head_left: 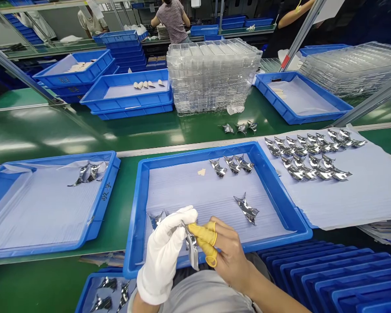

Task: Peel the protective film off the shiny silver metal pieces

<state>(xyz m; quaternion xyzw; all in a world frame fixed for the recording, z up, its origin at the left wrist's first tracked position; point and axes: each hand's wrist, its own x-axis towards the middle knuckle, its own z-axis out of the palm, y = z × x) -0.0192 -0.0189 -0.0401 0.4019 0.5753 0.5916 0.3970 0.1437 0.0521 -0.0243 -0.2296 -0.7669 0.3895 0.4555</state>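
Note:
A shiny chrome piece (pixel 192 250) is held upright over the front edge of the central blue tray (pixel 195 157). My left hand (pixel 166 250), in a white glove, is closed on its upper end. Yellow finger cots cover some fingertips of my right hand (pixel 223 248), which pinches the same piece from the other side. Another chrome part (pixel 156 219) lies in the tray, partly hidden behind the glove. A single chrome part (pixel 246 209) lies at the tray's right, and three more (pixel 232 165) sit near its back edge beside a small cream scrap (pixel 201 172).
Rows of chrome parts (pixel 313 167) lie on white paper (pixel 371 191) at right. A blue tray (pixel 99 208) stands left, stacked clear plastic trays (pixel 211 78) behind. Nested blue trays (pixel 339 269) fill the lower right. People (pixel 174 19) work across the bench.

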